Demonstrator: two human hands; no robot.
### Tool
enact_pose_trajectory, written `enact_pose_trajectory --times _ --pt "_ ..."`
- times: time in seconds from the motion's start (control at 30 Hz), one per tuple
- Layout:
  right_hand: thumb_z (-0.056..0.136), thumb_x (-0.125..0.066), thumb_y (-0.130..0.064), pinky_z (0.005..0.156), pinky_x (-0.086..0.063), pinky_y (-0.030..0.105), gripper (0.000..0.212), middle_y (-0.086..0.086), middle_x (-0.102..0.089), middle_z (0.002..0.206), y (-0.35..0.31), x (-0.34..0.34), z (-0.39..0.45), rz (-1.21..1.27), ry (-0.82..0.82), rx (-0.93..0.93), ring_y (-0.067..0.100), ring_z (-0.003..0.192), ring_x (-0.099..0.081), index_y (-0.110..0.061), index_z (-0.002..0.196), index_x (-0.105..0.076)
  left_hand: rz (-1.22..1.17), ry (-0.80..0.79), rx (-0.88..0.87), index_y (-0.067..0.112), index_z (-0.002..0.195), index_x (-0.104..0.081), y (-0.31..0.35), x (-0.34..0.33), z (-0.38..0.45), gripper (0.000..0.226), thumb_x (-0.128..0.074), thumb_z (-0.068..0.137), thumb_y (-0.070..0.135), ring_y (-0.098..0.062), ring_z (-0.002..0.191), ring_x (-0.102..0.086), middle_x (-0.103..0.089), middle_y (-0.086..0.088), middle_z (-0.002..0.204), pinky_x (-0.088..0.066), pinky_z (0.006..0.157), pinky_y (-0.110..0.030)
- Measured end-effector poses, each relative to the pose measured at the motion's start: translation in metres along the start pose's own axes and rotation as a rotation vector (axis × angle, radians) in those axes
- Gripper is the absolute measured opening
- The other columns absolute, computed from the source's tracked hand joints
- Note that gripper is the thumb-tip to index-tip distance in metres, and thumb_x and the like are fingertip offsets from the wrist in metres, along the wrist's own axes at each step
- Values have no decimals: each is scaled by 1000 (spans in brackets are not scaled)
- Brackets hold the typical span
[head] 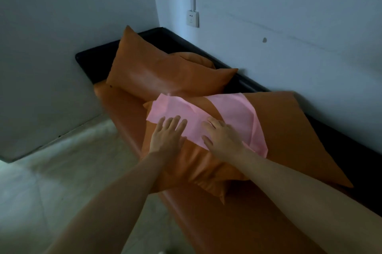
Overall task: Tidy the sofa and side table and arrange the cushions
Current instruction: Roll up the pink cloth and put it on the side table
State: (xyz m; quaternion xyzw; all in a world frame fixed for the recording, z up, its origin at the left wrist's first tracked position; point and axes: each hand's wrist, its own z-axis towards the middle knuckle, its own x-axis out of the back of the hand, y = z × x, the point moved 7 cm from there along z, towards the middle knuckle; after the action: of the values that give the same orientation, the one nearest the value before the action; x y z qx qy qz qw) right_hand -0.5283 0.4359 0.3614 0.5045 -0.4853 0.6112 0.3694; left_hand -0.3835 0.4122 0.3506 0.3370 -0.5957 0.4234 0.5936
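Observation:
A pink cloth (231, 108) lies spread over an orange cushion (285, 127) on the orange sofa seat (122, 108). My left hand (167, 135) presses flat on the cloth's near left edge, fingers straight. My right hand (223, 135) lies flat on the cloth beside it, fingers spread. A second orange cushion (157, 71) leans at the far end of the sofa, with another orange cushion (196, 59) partly hidden behind it. No side table is in view.
The sofa has a black back and armrest (169, 36) set against white walls in a corner. A wall socket (192, 18) sits above the back. Pale tiled floor (62, 171) lies to the left of the sofa.

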Motion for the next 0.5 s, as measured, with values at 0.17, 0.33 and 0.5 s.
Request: enact_pose_trajectory --times 0.17,0.33,0.5 --pt "101 -38 -33 105 -38 39 46 6 -39 148 -11 -17 46 -18 15 -24 25 131 -41 -16 144 -37 -13 56 -1 20 146 -34 -51 -22 27 56 -50 96 40 -26 136 -37 -37 -6 150 -17 117 -41" --pt "97 -47 -31 104 -40 41 48 9 -44 145 -27 -40 89 -49 0 -96 28 128 -45 -13 141 -42 39 -24 -110 20 151 -20 -102 -55 66 61 -42 99 44 -23 142 -25 -23 -4 157 -9 118 -40" --pt "77 -77 -31 87 -52 43 50 12 -66 119 -51 -52 126 -37 73 -141 32 105 -64 -9 119 -64 26 16 -387 13 129 -60 -132 -75 92 70 -80 70 46 -30 114 -60 -61 -11 129 -40 103 -48"
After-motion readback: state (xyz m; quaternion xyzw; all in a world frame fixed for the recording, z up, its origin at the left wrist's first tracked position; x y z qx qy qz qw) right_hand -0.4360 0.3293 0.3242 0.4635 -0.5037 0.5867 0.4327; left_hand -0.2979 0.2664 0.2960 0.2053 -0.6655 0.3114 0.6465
